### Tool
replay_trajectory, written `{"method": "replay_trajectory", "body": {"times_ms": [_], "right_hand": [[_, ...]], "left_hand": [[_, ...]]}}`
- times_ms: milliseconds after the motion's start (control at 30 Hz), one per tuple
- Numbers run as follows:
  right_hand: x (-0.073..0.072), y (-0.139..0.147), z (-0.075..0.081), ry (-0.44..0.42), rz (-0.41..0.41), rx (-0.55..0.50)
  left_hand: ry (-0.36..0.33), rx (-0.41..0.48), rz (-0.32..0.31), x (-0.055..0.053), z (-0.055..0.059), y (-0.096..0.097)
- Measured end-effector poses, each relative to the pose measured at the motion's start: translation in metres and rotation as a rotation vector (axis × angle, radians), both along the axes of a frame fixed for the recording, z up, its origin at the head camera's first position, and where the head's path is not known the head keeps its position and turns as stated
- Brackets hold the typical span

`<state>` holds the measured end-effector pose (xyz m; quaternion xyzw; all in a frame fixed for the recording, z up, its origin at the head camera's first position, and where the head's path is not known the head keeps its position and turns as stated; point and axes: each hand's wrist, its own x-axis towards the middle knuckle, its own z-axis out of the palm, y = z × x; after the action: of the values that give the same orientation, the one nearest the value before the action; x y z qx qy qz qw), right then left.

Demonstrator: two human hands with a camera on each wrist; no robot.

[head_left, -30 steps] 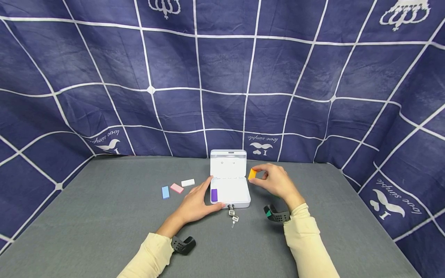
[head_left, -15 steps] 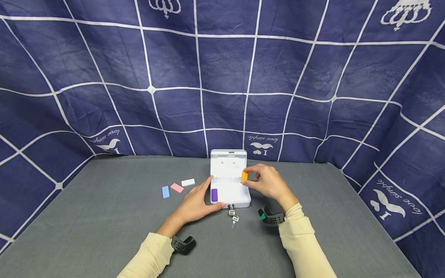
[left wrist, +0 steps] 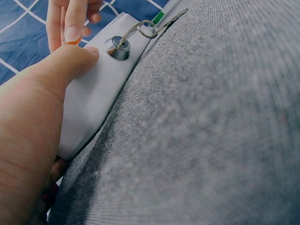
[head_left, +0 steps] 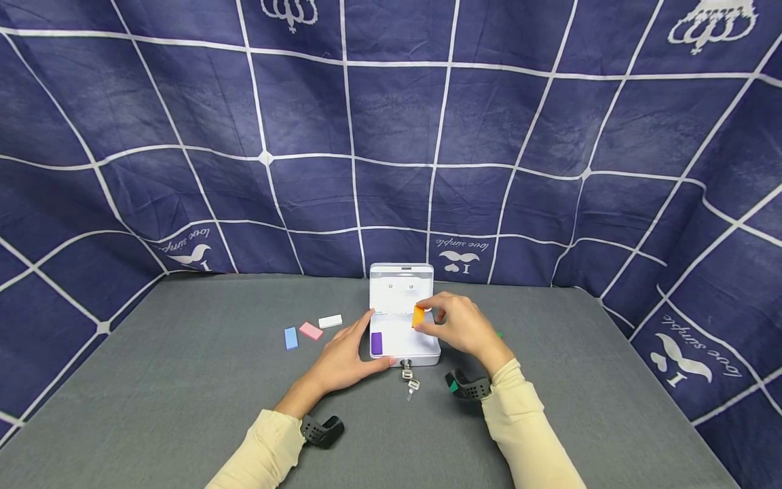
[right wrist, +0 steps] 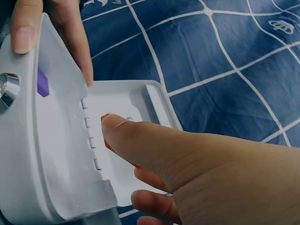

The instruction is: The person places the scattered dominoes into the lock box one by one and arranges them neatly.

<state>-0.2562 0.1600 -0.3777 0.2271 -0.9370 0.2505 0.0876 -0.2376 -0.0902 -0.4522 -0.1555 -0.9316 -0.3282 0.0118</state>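
Observation:
A white metal cash box (head_left: 406, 358) stands with its lid (head_left: 400, 288) raised. My left hand (head_left: 343, 354) holds it by the left side, thumb on the front rim. A key sits in the front lock (left wrist: 118, 48), with a second key (head_left: 413, 385) hanging from its ring. Between thumb and fingers, my right hand (head_left: 462, 324) pinches an orange block (head_left: 418, 316) above the box's interior. In the right wrist view the thumb covers most of that block. Inside the box, a purple block (head_left: 376, 343) lies against the left wall.
Left of the box, a white block (head_left: 330, 321), a pink block (head_left: 311, 331) and a blue block (head_left: 290, 338) lie on the grey tabletop (head_left: 201, 380). Something green (head_left: 499, 334) shows behind the right wrist. A blue checked cloth (head_left: 391, 197) hangs behind the table.
My right hand has carried the orange block leftward, from beside the box to over its interior. My left hand and the box have stayed in place.

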Motion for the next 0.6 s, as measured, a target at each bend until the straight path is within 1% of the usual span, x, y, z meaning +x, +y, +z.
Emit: {"method": "replay_trajectory", "body": {"times_ms": [100,267,467,600], "right_hand": [[0.001,-0.004,-0.001,-0.011,0.011,0.006],[0.0,-0.008,-0.005,0.003,0.036,0.014],[0.0,-0.014,-0.01,0.003,0.069,-0.012],[-0.001,-0.018,-0.015,-0.013,0.089,-0.015]], "left_hand": [[-0.001,0.004,0.0,0.0,0.0,0.0],[-0.001,0.0,0.004,0.0,-0.001,0.0],[0.016,0.007,0.001,-0.001,-0.002,0.0],[0.016,0.011,0.0,0.0,-0.002,0.0]]}}
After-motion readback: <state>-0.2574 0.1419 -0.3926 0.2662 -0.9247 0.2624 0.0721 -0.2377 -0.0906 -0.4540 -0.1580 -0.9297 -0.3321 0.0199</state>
